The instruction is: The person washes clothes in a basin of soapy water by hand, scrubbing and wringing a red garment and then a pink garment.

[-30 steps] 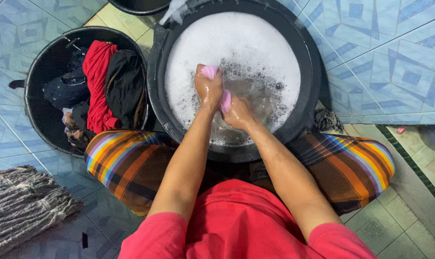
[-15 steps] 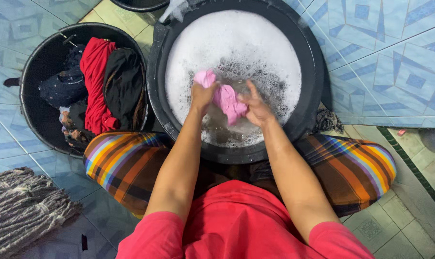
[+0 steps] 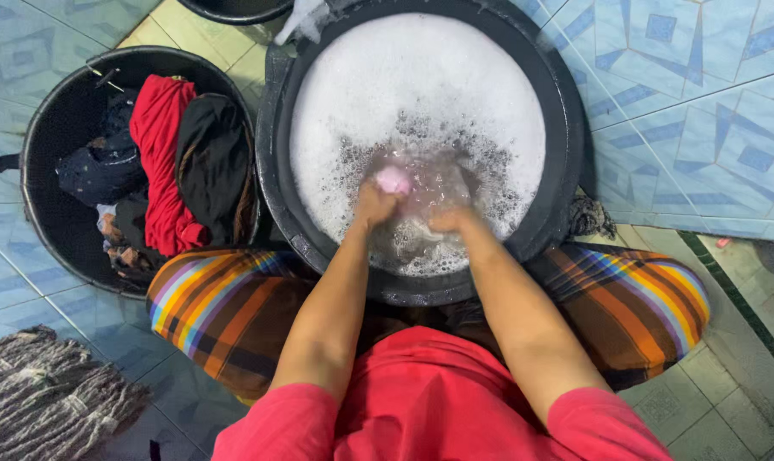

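A home washing area: a blue patterned tiled floor (image 3: 686, 111), a big black tub (image 3: 566, 162) of soapy water, a black basin (image 3: 41, 222) heaped with clothes, a mop head (image 3: 45, 401) lying nearby

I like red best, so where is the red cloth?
The red cloth lies in the black tub at the left of the head view, draped beside a black garment, just left of the big soapy basin.

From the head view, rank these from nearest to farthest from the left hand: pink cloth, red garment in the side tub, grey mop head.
1. Pink cloth: in the left hand, in the suds.
2. Red garment: in the black tub to the left.
3. Grey mop head: on the floor, bottom-left corner.
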